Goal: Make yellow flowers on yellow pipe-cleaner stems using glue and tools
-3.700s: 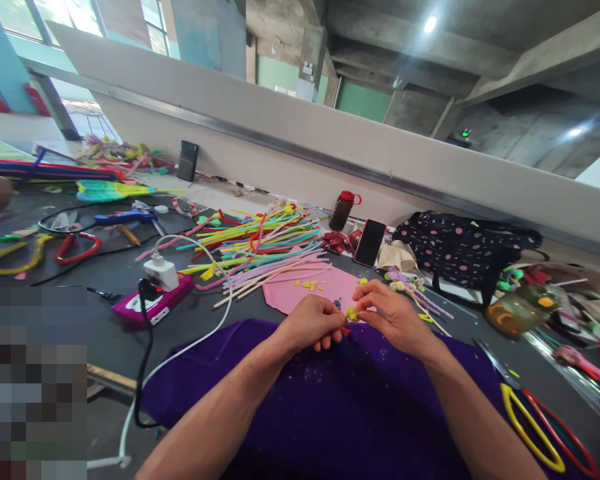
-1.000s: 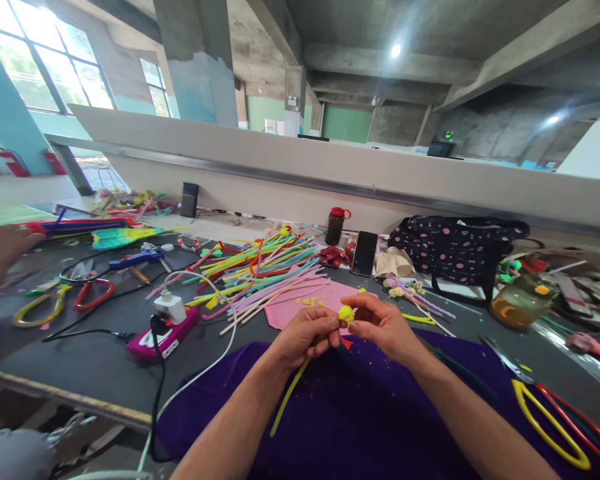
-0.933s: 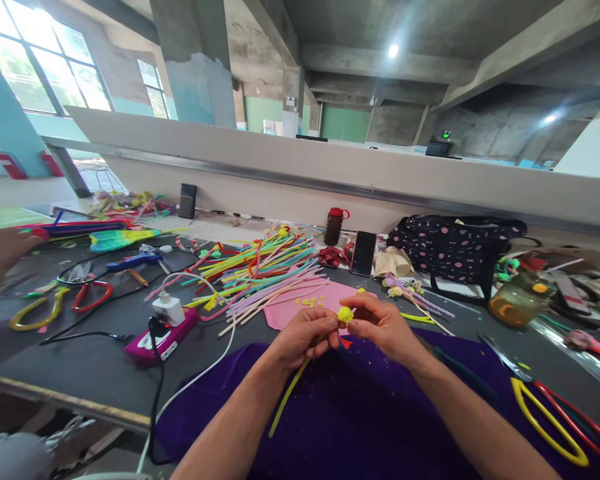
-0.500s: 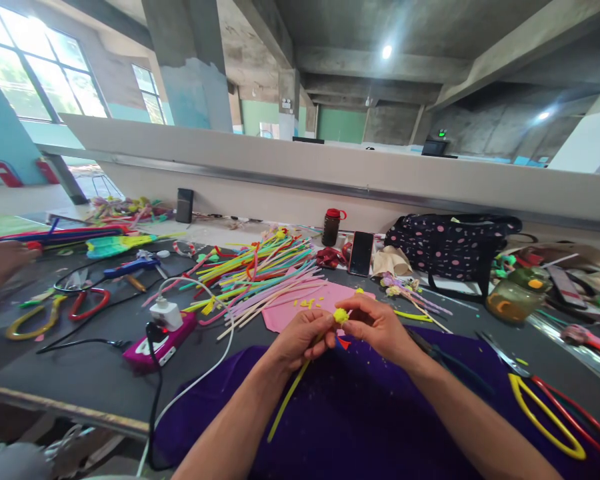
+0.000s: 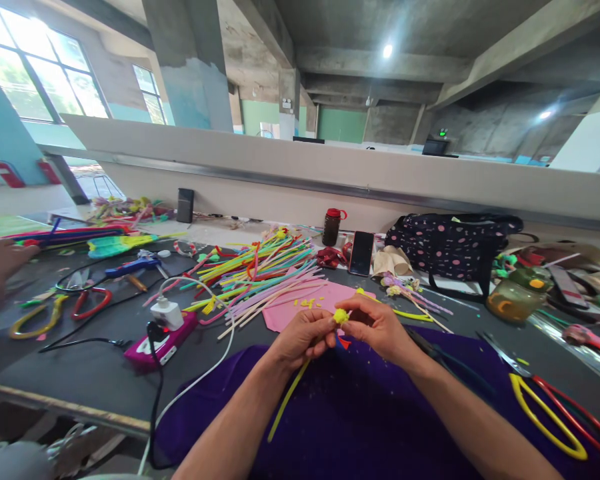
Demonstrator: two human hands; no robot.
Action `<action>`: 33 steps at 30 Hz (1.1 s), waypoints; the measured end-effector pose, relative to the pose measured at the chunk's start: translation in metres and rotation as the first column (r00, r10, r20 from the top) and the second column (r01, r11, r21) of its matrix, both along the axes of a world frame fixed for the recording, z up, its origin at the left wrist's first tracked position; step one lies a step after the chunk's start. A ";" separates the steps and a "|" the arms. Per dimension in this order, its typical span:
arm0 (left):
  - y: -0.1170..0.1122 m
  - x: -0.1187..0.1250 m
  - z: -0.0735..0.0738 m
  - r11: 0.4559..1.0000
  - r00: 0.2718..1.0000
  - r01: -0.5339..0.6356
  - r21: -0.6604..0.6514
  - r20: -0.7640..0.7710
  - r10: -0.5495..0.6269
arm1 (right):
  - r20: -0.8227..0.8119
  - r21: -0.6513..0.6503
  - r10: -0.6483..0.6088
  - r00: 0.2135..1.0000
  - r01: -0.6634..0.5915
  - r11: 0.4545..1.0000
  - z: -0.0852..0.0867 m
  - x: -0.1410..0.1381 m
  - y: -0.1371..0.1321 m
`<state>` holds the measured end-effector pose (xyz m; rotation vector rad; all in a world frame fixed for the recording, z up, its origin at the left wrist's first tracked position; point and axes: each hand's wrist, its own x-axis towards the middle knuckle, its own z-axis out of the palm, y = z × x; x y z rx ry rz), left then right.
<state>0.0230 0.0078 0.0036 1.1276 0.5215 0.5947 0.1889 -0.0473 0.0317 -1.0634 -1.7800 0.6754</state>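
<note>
My left hand (image 5: 307,337) is closed in a pinch around a yellow pipe cleaner (image 5: 289,401). Its tail slants down toward my lap. At my left fingertips is a small, bumpy yellow pipe-cleaner tuft (image 5: 341,316), and the thumb and fingers of my right hand (image 5: 377,327) close on it from the other side. How the tuft joins the stem is hidden by my fingers. Just beyond my hands lies a pink sheet (image 5: 280,317) with small yellow snippets (image 5: 307,303) on it. A dark purple cloth (image 5: 360,420) spreads below my hands.
Many coloured pipe cleaners (image 5: 260,273) lie ahead. Scissors (image 5: 545,413) rest at right, another pair (image 5: 83,303) at left. A purple power strip (image 5: 180,340) trails cables. A phone (image 5: 361,253), bottle (image 5: 332,228), patterned bag (image 5: 450,247) and jug (image 5: 515,297) stand behind. Another person's hand (image 5: 3,267) is far left.
My hands stay nearly in place, with the yellow tuft shifting only slightly between my fingertips. The other person's hand at far left has moved a little.
</note>
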 end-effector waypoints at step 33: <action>-0.004 -0.001 0.000 0.988 0.992 -0.070 0.141 -0.091 0.083 | -0.263 -0.258 0.057 0.963 -0.127 0.958 -0.011 0.003 0.008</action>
